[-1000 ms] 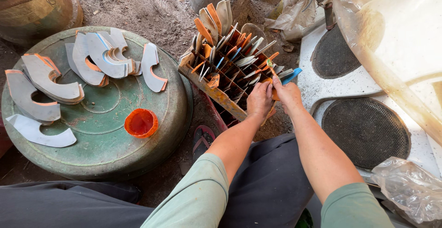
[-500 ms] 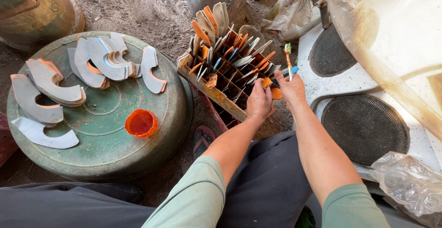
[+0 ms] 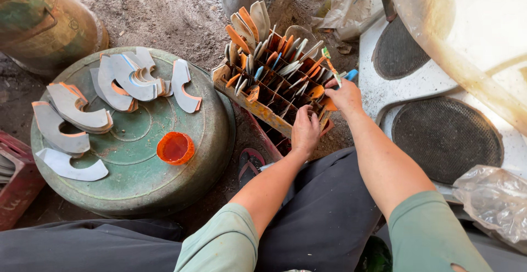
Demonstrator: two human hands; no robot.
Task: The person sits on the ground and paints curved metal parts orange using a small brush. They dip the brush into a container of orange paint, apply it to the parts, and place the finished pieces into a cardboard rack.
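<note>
I look down at a divided crate [image 3: 269,93] tilted against the ground between my knees and a green drum [image 3: 137,162]. It holds thin strips [image 3: 285,66] — grey, orange, a few blue — standing on end in its cells, which I judge keeps them sorted and easy to pull by their tops.

My left hand [image 3: 305,132] rests on the crate's near edge, fingers curled down over the rim; it seems to steady the crate, and I cannot tell whether it pinches anything. My right hand [image 3: 346,93] is at the crate's right corner, fingers closed around 1 strip [image 3: 331,65] that sticks up above the knuckles, with a blue piece [image 3: 351,75] just beside the fingertips.

On the drum top lie curved grey cutouts [image 3: 132,77] with orange edges, stacked in 3 loose groups — flat, probably so they stay put — and an orange cap [image 3: 175,147] sits open side up near the rim. To the right lie 2 dark mesh discs [image 3: 446,140] in a white panel.
</note>
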